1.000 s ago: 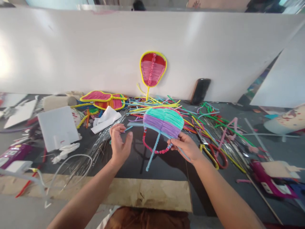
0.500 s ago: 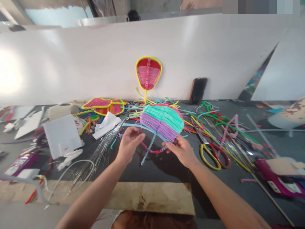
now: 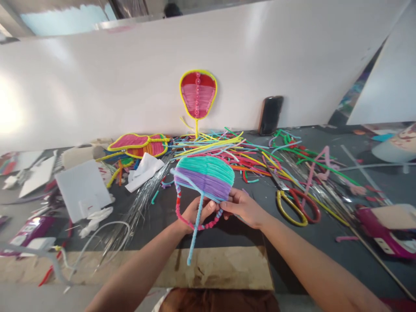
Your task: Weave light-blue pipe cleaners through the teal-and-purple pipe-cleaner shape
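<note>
A half-woven pipe-cleaner piece (image 3: 206,175) is held up over the table, teal rows above purple ones. A twisted red and blue pipe-cleaner loop (image 3: 178,203) hangs below it, and a twisted light-blue stem (image 3: 194,236) sticks down toward me. Pinched at the lower right edge, the piece sits in my right hand (image 3: 245,209). Behind the stem and inside the loop, my left hand (image 3: 201,211) is closed with its thumb at the lower edge. Part of its fingers is hidden by the piece.
Behind lie many loose pipe cleaners (image 3: 211,145) and a finished yellow-rimmed fan shape (image 3: 198,95) against the white board. Scissors (image 3: 292,201), a phone (image 3: 271,115) and a magenta device (image 3: 386,229) are to the right. White card (image 3: 82,186) and thin wires (image 3: 139,208) lie left.
My left hand has moved right and down from beside the piece to its lower edge. The piece has shifted left and down, and its stem now points closer to me.
</note>
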The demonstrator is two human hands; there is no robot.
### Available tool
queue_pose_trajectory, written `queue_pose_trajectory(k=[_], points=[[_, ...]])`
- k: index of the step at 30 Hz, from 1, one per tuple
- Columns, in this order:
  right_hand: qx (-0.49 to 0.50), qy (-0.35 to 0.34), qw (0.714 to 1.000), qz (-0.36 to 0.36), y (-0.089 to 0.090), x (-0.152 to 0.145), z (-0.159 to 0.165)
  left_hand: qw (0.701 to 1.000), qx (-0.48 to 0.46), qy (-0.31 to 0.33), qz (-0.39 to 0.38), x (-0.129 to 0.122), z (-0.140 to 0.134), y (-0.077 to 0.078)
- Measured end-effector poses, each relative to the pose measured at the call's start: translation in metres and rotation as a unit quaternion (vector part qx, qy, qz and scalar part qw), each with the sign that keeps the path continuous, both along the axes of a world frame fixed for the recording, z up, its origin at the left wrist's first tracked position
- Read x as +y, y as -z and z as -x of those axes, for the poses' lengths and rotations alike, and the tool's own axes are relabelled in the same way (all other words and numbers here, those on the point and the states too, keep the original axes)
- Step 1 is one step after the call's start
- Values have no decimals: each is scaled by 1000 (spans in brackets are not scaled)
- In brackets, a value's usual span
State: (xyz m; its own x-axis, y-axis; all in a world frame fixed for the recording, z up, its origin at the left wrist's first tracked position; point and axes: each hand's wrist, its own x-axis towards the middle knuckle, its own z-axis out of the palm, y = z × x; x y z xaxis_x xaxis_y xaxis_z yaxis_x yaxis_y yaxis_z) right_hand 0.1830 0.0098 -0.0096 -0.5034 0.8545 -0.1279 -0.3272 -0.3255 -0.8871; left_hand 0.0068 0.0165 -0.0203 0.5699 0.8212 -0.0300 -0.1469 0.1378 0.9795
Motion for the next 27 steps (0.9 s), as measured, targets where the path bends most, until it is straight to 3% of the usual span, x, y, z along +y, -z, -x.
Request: queue_pose_trajectory(k=[4,7,12,16,21,24,27], points=[[-27,-18,999,-1,0,0,1,998,8,-36,49,2,2,12],[-43,-27,999,5,-1,1,-1,997,-5,-37,64,1,1,11],[-96,-30,995,3,-5,1,-5,998,23,-52,18,-2,-2,6],[-185,-24,982,-17,-8,2,-9,988,87,-123,-13,-2,0,4],[-292,34,947,-127,-10,0,-9,976,88,-199,28,1,4,4],[-356,78,904,-224,-10,-2,-8,975,68,-207,51,1,3,4],[-385,102,876,-271,-10,-3,-8,976,64,-194,72,-1,2,2]])
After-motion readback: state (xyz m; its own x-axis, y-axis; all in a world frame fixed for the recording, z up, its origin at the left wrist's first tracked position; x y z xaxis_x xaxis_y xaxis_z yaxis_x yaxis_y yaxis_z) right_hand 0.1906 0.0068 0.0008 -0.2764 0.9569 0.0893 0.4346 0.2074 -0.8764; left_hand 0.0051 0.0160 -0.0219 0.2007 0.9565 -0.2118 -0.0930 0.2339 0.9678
